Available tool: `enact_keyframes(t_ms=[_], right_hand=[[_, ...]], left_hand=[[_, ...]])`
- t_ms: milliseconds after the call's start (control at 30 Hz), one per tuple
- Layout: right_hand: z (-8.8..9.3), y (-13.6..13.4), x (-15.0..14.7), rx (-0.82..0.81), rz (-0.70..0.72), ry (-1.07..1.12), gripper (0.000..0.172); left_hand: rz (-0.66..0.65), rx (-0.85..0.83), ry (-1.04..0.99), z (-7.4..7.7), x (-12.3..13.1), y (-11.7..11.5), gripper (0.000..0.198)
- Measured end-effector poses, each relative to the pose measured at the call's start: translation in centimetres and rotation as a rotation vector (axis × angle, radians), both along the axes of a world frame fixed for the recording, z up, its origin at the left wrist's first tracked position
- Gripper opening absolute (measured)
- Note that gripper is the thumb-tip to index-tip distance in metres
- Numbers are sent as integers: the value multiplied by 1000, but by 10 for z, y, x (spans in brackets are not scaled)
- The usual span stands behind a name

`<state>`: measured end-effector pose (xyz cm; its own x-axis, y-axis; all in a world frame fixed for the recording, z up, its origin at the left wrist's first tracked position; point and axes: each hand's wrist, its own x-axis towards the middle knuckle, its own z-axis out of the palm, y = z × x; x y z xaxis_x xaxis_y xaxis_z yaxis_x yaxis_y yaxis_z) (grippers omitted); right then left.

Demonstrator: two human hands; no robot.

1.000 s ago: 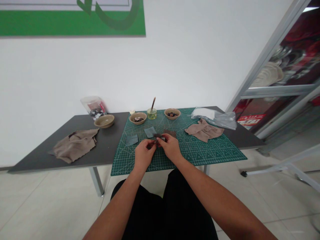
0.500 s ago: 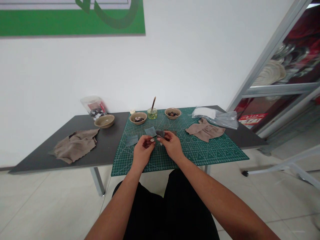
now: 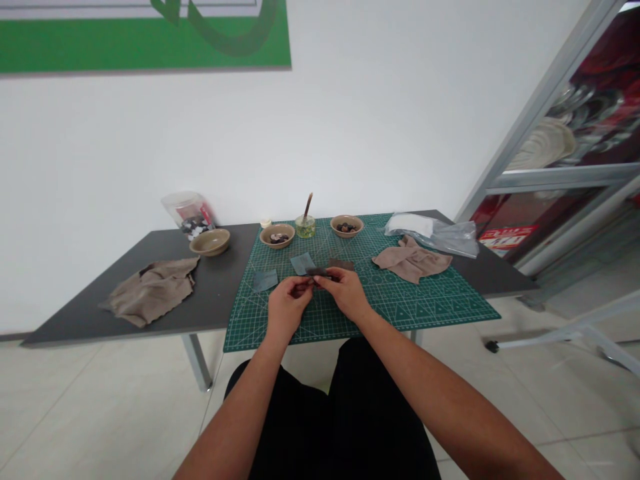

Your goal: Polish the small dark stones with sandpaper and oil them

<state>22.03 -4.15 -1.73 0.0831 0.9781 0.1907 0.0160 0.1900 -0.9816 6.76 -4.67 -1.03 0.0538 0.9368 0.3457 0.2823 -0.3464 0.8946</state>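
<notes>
My left hand [image 3: 286, 308] and my right hand [image 3: 345, 292] meet over the green cutting mat [image 3: 425, 300], fingertips pinched together on a small dark fabric piece [image 3: 317, 272]. Whether something small sits between the left fingers is too tiny to tell. Just beyond the hands lie a blue-grey fabric square [image 3: 301, 263], another blue-grey square [image 3: 264, 281] to the left, and a brown fabric square [image 3: 342, 264]. Two bowls of buttons [image 3: 277, 236] [image 3: 346, 226] stand at the mat's far edge with a small glass jar holding a brush [image 3: 305, 225] between them.
A dark grey table [image 3: 210, 300] carries a crumpled beige cloth [image 3: 150, 291] at left, an empty tan bowl [image 3: 210, 241] and a tipped plastic jar of buttons [image 3: 187, 213]. Another beige cloth [image 3: 411, 260] and a clear plastic bag [image 3: 433, 233] lie at right. A metal-framed glass door [image 3: 560, 160] stands right.
Half a second ago the hands were slightly apart, a pale button showing in the left fingers. Now both hands have closed together again on the dark fabric piece.
</notes>
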Motion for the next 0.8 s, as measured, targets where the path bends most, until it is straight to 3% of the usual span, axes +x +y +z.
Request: enact_keyframes(t_ms=[200,333,533,800], right_hand=[[1,-1,1,-6,-37,-123,23],[4,-2,1,-19,-35,-151,23],[3,0,-2,-44,-30,-72,23],[-1,1,-1,-29,14,-35,23]], left_hand=[[80,-22,53,2,4,-3,8],[51,-28,29,1,4,-3,8],[57,29,138,0,5,-3,9],[31,1,57,1,3,-3,10]])
